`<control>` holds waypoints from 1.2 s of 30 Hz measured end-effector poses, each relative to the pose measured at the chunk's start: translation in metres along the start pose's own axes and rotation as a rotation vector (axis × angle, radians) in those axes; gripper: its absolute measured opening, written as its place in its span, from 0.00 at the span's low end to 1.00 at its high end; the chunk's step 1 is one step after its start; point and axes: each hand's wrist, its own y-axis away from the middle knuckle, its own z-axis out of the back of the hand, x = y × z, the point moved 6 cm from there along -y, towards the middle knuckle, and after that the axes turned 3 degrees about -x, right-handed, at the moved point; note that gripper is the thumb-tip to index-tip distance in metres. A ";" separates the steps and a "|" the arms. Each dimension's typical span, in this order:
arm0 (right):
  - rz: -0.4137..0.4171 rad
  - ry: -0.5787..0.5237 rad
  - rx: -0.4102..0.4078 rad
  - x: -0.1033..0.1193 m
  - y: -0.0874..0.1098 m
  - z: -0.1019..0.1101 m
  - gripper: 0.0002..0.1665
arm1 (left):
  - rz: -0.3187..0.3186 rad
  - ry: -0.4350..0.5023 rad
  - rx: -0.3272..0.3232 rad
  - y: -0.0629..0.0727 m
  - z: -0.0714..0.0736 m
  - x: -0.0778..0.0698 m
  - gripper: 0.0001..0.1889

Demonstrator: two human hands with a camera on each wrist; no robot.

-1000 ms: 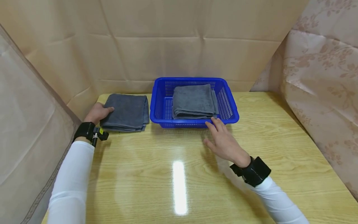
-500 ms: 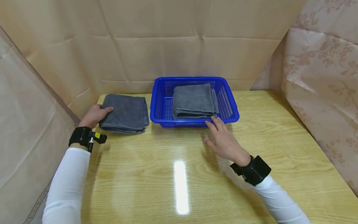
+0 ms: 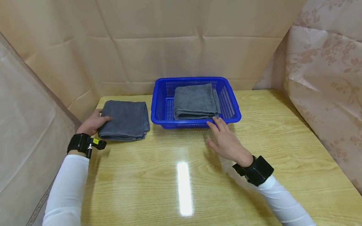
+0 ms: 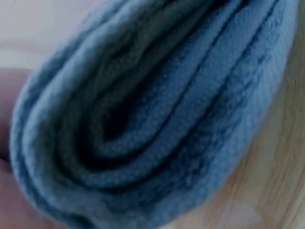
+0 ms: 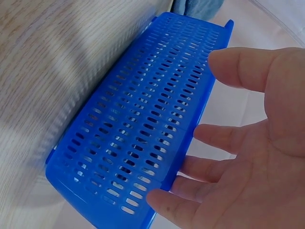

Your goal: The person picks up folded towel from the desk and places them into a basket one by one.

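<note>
My left hand (image 3: pixel 94 121) grips a folded grey towel (image 3: pixel 124 119) by its left edge, thumb lying on top. Up close in the left wrist view, the towel's stacked folds (image 4: pixel 190 119) fill the picture, with part of the hand (image 4: pixel 24 195) behind them at the left. A second folded grey towel (image 3: pixel 195 102) lies inside a blue plastic basket (image 3: pixel 195 121). At the basket's front rim is my right hand (image 3: pixel 227 142), its fingers spread and fairly straight. The right wrist view shows these fingertips along the rim of the slotted basket wall (image 5: pixel 138 124).
Everything stands on a shiny wooden table (image 3: pixel 147 179). A beige cloth (image 3: pixel 158 47) hangs right behind the basket, a pale cloth (image 3: pixel 25 125) closes the left side and a flowered one (image 3: pixel 325 78) the right.
The left hand has drawn its towel a little toward the front of the table and slightly left. The right hand and the basket have hardly moved.
</note>
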 end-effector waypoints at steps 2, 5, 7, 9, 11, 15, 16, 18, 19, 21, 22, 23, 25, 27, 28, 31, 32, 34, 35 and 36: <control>-0.003 -0.007 0.004 -0.001 0.000 0.000 0.39 | -0.002 0.004 -0.006 0.000 0.001 0.003 0.44; -0.002 -0.012 0.003 -0.001 0.001 -0.001 0.39 | -0.002 0.016 -0.010 0.001 0.001 0.007 0.44; 0.002 -0.009 -0.003 -0.001 0.002 -0.001 0.40 | -0.005 0.013 -0.008 0.002 0.002 0.009 0.44; 0.006 -0.007 -0.010 -0.001 0.002 0.000 0.40 | -0.010 0.005 -0.007 0.003 0.002 0.009 0.45; 0.010 -0.008 -0.015 -0.001 0.002 0.001 0.40 | -0.011 -0.011 -0.002 0.005 0.002 0.010 0.45; 0.011 -0.011 -0.020 -0.001 0.002 0.002 0.40 | 0.000 -0.042 0.012 0.008 0.002 0.015 0.45; 0.011 -0.010 -0.021 -0.001 0.002 0.002 0.39 | 0.001 -0.055 0.018 0.007 0.003 0.017 0.44; 0.011 -0.008 -0.024 -0.001 0.001 0.002 0.39 | -0.002 -0.075 0.034 0.006 0.004 0.019 0.42; 0.012 -0.008 -0.025 0.000 0.001 0.002 0.39 | 0.005 -0.076 0.036 0.006 0.004 0.020 0.40; 0.012 -0.007 -0.025 0.000 0.001 0.003 0.39 | 0.003 -0.098 0.067 0.006 0.004 0.021 0.37; 0.012 -0.006 -0.025 0.000 0.000 0.003 0.39 | -0.004 -0.113 0.085 0.006 0.003 0.021 0.36; 0.012 -0.005 -0.023 0.000 0.000 0.003 0.39 | -0.003 -0.126 0.099 0.007 0.002 0.022 0.35; 0.009 -0.005 -0.020 0.000 0.001 0.002 0.39 | -0.001 -0.158 0.126 0.009 0.000 0.022 0.36; 0.004 -0.005 -0.017 0.000 0.001 0.002 0.40 | -0.010 -0.190 0.161 0.012 -0.003 0.023 0.38; 0.001 -0.004 -0.016 -0.001 0.001 0.002 0.40 | -0.005 -0.199 0.170 0.014 -0.005 0.023 0.40; -0.003 -0.002 -0.016 -0.001 0.002 0.002 0.40 | 0.015 -0.215 0.178 0.018 -0.008 0.024 0.46; -0.003 -0.001 -0.017 -0.001 0.002 0.002 0.40 | 0.020 -0.213 0.178 0.019 -0.009 0.024 0.48; -0.002 0.002 -0.017 -0.002 0.002 0.001 0.39 | 0.031 -0.219 0.170 0.021 -0.010 0.026 0.50; -0.001 0.001 -0.018 -0.002 0.002 0.001 0.39 | 0.029 -0.222 0.168 0.021 -0.010 0.027 0.50; 0.000 0.000 -0.019 -0.002 0.002 0.001 0.39 | 0.030 -0.227 0.165 0.022 -0.011 0.028 0.50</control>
